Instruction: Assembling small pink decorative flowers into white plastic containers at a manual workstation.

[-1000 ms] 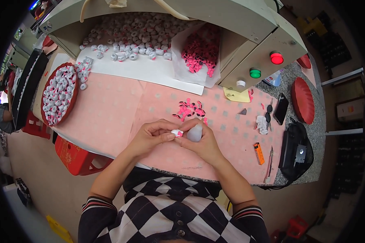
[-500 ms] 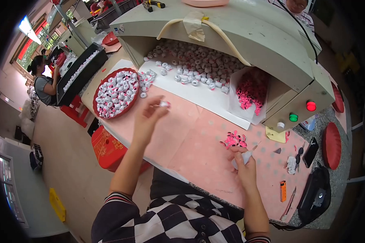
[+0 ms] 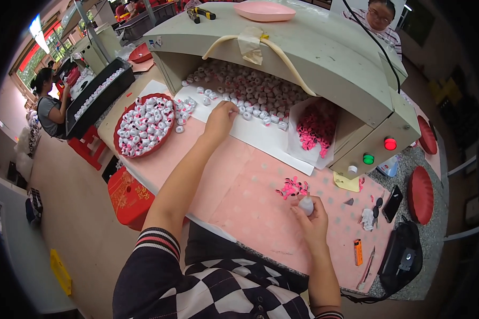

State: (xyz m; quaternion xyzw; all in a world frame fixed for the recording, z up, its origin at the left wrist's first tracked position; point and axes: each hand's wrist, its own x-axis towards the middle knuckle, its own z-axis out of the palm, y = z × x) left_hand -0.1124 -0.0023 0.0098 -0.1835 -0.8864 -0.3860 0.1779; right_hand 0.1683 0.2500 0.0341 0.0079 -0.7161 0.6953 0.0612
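My left hand reaches to the front of the machine's opening, at the near edge of a pile of small white round pieces with pink bits. Its fingers are bunched together; what they hold, if anything, is hidden. My right hand is closed round a small whitish squeeze bottle, held above the pink-covered table. Just beyond it lies a little heap of pink and black bits. At the left a red basket is heaped with more white pieces, several of them lying loose beside it.
The grey machine arches over the pile; a white bag of pink bits stands inside. On the right are a phone, an orange lighter, a tweezer-like tool, a black pouch and a red tray. Two people are nearby.
My left hand has moved from beside the red basket, where it held a white piece, forward and right to the pile. The right hand keeps the bottle, now turned differently. The view has shifted slightly.
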